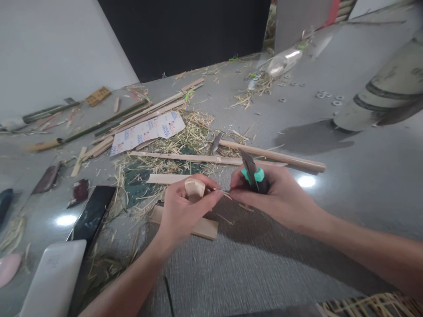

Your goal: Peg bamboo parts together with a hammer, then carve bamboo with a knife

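My left hand [180, 215] is closed around a pale, short piece of bamboo or wood [194, 188], whose broad end faces up. Its thumb and forefinger also pinch one end of a thin sliver [226, 194]. The fingertips of my right hand [284, 198] meet the sliver's other end. That same hand grips a utility knife [254, 172] with a black and teal handle, blade pointing up and away from the sliver. Beneath my left hand lies a flat wooden slat [205, 228]. Just beyond both hands rests a long split strip [198, 157].
A hammer [274, 155] lies behind my right hand. Shavings [194, 134] and a printed abrasive sheet [148, 132] cover the middle. At the left are a black phone [90, 213] and a silver device [54, 277]. A large bamboo tube [380, 92] and metal washers [324, 94] are at the right.
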Motion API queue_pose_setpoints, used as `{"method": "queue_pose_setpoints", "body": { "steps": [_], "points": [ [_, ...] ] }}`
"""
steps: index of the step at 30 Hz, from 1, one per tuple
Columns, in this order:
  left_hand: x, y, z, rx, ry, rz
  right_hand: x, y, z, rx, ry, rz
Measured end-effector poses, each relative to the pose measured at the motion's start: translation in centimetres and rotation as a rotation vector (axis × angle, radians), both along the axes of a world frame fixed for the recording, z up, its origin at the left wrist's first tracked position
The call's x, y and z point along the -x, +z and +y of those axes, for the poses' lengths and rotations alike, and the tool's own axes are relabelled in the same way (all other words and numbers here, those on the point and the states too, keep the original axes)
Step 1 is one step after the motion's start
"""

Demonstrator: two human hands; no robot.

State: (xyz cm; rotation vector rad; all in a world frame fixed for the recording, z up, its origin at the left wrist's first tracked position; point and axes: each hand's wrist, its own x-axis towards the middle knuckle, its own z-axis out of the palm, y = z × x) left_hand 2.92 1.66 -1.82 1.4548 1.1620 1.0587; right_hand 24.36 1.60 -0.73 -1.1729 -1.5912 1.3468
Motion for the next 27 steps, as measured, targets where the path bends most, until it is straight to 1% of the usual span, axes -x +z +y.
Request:
{"method": "queue_pose_setpoints", "body": {
  "steps": [5,13,20,24,27],
  "points": [
    [-0.08,0.05,0.04,-0.054,-0.001,0.019,-0.03,0.38,0.13,0.106,0.071,-0.094],
    [-0.36,0.03,-0.06,-0.179,0.005,0.079,-0.12,0.06,0.10,0.153,0.034,-0.198],
    [-0.42,-0.16,-0.44,-0.173,0.000,0.150,0.12,-0.06,0.06,0.098,0.010,-0.205],
    [-0.40,-0.20,-0.48,-0.167,0.021,0.207,0.20,-0.24,0.00,0.168,-0.003,-0.173],
    [-0.34,-0.20,-0.56,-0.194,0.013,0.237,0.13,-0.34,0.02,0.220,0.030,-0.140]
  ]
}}
